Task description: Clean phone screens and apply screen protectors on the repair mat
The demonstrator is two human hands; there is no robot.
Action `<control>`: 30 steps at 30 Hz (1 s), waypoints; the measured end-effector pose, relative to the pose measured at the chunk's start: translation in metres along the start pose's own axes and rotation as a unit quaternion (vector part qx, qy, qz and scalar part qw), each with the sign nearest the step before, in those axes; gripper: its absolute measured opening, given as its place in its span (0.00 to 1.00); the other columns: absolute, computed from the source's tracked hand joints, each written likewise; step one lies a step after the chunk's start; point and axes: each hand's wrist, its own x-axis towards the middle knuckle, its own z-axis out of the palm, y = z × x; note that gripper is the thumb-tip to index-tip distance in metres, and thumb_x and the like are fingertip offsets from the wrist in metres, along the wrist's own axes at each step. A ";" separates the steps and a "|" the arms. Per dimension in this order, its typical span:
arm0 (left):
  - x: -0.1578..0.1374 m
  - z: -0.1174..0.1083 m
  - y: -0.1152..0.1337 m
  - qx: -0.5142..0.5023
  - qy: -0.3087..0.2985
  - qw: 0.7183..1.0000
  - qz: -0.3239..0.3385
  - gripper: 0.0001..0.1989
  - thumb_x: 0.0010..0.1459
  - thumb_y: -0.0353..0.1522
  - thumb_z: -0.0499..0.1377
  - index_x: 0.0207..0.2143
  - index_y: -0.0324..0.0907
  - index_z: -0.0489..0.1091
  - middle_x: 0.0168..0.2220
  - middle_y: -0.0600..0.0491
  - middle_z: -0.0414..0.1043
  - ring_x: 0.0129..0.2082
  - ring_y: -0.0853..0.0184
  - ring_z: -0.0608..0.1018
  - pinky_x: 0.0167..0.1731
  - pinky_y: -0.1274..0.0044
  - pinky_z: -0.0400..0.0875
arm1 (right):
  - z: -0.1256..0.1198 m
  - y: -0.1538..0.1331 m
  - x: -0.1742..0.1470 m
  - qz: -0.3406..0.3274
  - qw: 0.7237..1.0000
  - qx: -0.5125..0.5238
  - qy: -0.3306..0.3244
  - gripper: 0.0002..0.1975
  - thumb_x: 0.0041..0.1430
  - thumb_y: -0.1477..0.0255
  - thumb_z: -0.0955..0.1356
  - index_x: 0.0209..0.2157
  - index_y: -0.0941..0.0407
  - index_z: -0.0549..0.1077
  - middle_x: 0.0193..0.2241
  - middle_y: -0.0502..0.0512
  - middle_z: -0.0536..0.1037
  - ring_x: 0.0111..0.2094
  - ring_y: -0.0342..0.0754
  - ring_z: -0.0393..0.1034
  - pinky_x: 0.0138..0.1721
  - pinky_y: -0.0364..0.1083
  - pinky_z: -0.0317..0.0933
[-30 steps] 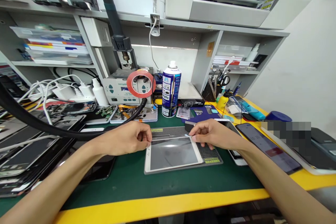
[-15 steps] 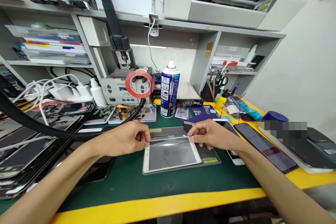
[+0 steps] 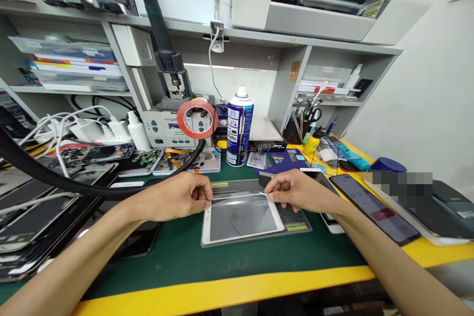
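A white-framed tablet or phone screen (image 3: 242, 218) lies face up on a perforated grey pad (image 3: 299, 217) on the green mat. Along its far edge, a thin clear film (image 3: 237, 196) spans the space between my two hands. My left hand (image 3: 188, 195) has thumb and fingertips pinched together at the film's left end, by the screen's far left corner. My right hand (image 3: 292, 190) pinches the other end at the far right corner, where a small whitish edge shows. How far the film reaches over the screen is hard to see.
Behind the pad stand a blue spray can (image 3: 240, 126) and a hot-air station (image 3: 174, 126) with a red tape roll (image 3: 197, 118). A black hose (image 3: 111, 190) crosses at left near stacked phone screens (image 3: 55, 207). Phones (image 3: 375, 205) lie at right.
Both hands stay in almost the same place, still pinching the film. The light reflection on the screen's far part looks slightly different.
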 end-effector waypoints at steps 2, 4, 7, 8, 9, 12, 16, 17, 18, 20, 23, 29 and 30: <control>0.000 0.000 -0.001 -0.004 0.002 1.000 0.000 0.11 0.58 0.41 0.57 0.35 0.44 0.72 0.33 0.52 0.74 0.29 0.66 0.70 0.27 0.76 0.62 | 0.000 0.000 0.000 0.003 1.000 0.000 0.002 0.18 0.59 0.54 0.70 0.39 0.55 0.79 0.24 0.51 0.73 0.24 0.45 0.66 0.19 0.40 0.61; 0.001 0.001 -0.002 -0.004 0.002 1.000 -0.002 0.11 0.57 0.41 0.57 0.35 0.43 0.72 0.33 0.52 0.74 0.28 0.66 0.70 0.27 0.76 0.62 | 0.000 0.000 0.000 0.005 1.000 -0.002 0.003 0.19 0.58 0.54 0.70 0.39 0.55 0.79 0.23 0.51 0.73 0.24 0.45 0.67 0.19 0.40 0.61; 0.001 0.000 0.000 0.006 -0.001 1.000 -0.005 0.11 0.58 0.40 0.57 0.36 0.43 0.72 0.33 0.52 0.74 0.29 0.66 0.71 0.27 0.76 0.62 | 0.000 0.001 0.001 0.002 1.000 -0.006 0.000 0.18 0.59 0.54 0.69 0.39 0.54 0.79 0.24 0.51 0.73 0.25 0.45 0.68 0.19 0.40 0.61; 0.001 0.000 0.000 0.009 -0.002 1.000 -0.005 0.10 0.58 0.40 0.57 0.36 0.43 0.72 0.33 0.52 0.74 0.28 0.66 0.71 0.27 0.76 0.62 | 0.001 0.002 0.001 0.001 1.000 -0.006 0.000 0.17 0.60 0.55 0.69 0.39 0.54 0.79 0.24 0.51 0.73 0.25 0.46 0.68 0.19 0.40 0.60; 0.001 0.000 0.000 0.011 -0.004 1.000 -0.004 0.10 0.59 0.39 0.57 0.36 0.43 0.72 0.33 0.52 0.74 0.29 0.66 0.71 0.27 0.76 0.63 | 0.001 0.002 0.001 -0.001 1.000 -0.006 0.000 0.17 0.60 0.55 0.69 0.39 0.54 0.79 0.25 0.51 0.73 0.26 0.46 0.68 0.19 0.40 0.61; -0.001 0.000 0.001 0.013 -0.007 1.000 -0.001 0.09 0.60 0.38 0.56 0.37 0.43 0.72 0.34 0.53 0.74 0.29 0.66 0.71 0.28 0.77 0.63 | 0.001 0.003 0.002 -0.004 1.000 -0.004 0.003 0.16 0.60 0.56 0.69 0.39 0.54 0.79 0.26 0.52 0.74 0.26 0.45 0.68 0.18 0.39 0.61; -0.001 0.000 0.001 0.011 -0.006 1.000 0.000 0.09 0.60 0.37 0.56 0.37 0.43 0.72 0.34 0.53 0.74 0.30 0.66 0.71 0.28 0.77 0.64 | 0.002 0.002 0.001 -0.004 1.000 -0.005 0.007 0.16 0.60 0.56 0.69 0.39 0.54 0.79 0.26 0.52 0.74 0.26 0.45 0.68 0.19 0.40 0.61; -0.001 0.000 0.001 0.009 -0.007 1.000 -0.001 0.08 0.60 0.37 0.56 0.37 0.43 0.72 0.34 0.53 0.74 0.30 0.66 0.71 0.28 0.77 0.64 | 0.002 0.002 0.001 -0.003 1.000 -0.005 0.007 0.16 0.60 0.56 0.69 0.39 0.54 0.79 0.26 0.52 0.74 0.26 0.45 0.68 0.19 0.40 0.62; 0.000 0.000 0.001 0.008 -0.008 1.000 -0.002 0.08 0.60 0.37 0.56 0.37 0.43 0.72 0.34 0.53 0.74 0.30 0.66 0.71 0.28 0.77 0.63 | 0.002 0.002 0.001 -0.001 1.000 -0.005 0.006 0.16 0.60 0.56 0.69 0.39 0.54 0.79 0.26 0.52 0.74 0.26 0.45 0.68 0.19 0.40 0.62; 0.000 0.000 0.001 0.005 -0.010 1.000 -0.005 0.09 0.59 0.38 0.57 0.37 0.43 0.72 0.33 0.53 0.74 0.29 0.66 0.71 0.27 0.77 0.63 | 0.002 0.002 0.001 0.001 1.000 -0.004 0.006 0.16 0.60 0.56 0.69 0.39 0.54 0.79 0.26 0.52 0.74 0.26 0.45 0.68 0.19 0.40 0.62; 0.001 0.000 -0.001 0.002 -0.009 1.000 -0.005 0.10 0.59 0.39 0.57 0.37 0.43 0.72 0.33 0.53 0.74 0.29 0.66 0.71 0.26 0.77 0.62 | 0.002 0.003 0.001 0.005 1.000 -0.001 0.007 0.16 0.59 0.56 0.69 0.39 0.54 0.78 0.26 0.52 0.74 0.26 0.45 0.68 0.18 0.40 0.61; 0.000 0.000 -0.001 -0.007 -0.003 1.000 -0.007 0.11 0.58 0.40 0.57 0.36 0.43 0.72 0.31 0.54 0.73 0.27 0.67 0.69 0.25 0.77 0.61 | 0.003 0.000 0.001 0.011 1.000 0.000 0.006 0.17 0.59 0.55 0.70 0.39 0.54 0.78 0.24 0.51 0.73 0.24 0.44 0.66 0.18 0.40 0.61; 0.000 0.000 0.000 -0.008 -0.003 1.000 -0.007 0.11 0.57 0.40 0.57 0.36 0.43 0.72 0.30 0.54 0.73 0.27 0.67 0.69 0.25 0.77 0.61 | 0.003 0.000 0.001 0.013 1.000 0.001 0.007 0.17 0.59 0.55 0.70 0.40 0.54 0.78 0.25 0.51 0.73 0.24 0.44 0.66 0.18 0.40 0.61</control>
